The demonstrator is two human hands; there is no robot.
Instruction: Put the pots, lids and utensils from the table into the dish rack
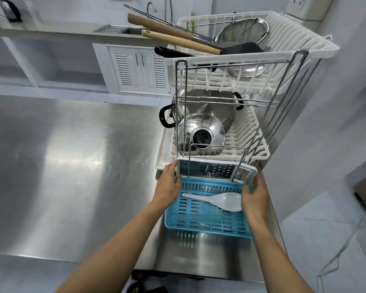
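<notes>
A two-tier white dish rack [287, 47] stands at the right of the steel table [72, 166]. Its top tier holds wooden-handled utensils [178, 40], a black pan [241, 48] and steel bowls. On the lower tier sit a steel pot [207, 108] with black handles and a lid [201, 134]. At the rack's front hangs a white cutlery holder [211, 169]. Below it is a blue slotted basket [207, 218] with a white rice spoon [220, 200] inside. My left hand [167, 182] grips the holder's left side, and my right hand [255, 197] grips its right edge above the basket.
A white drip tray [162, 157] lies under the rack. Behind the table are a sink counter [114, 30] and white louvred cabinet doors [140, 68]. A grey wall [336, 123] is close on the right, with tiled floor and a cable below it.
</notes>
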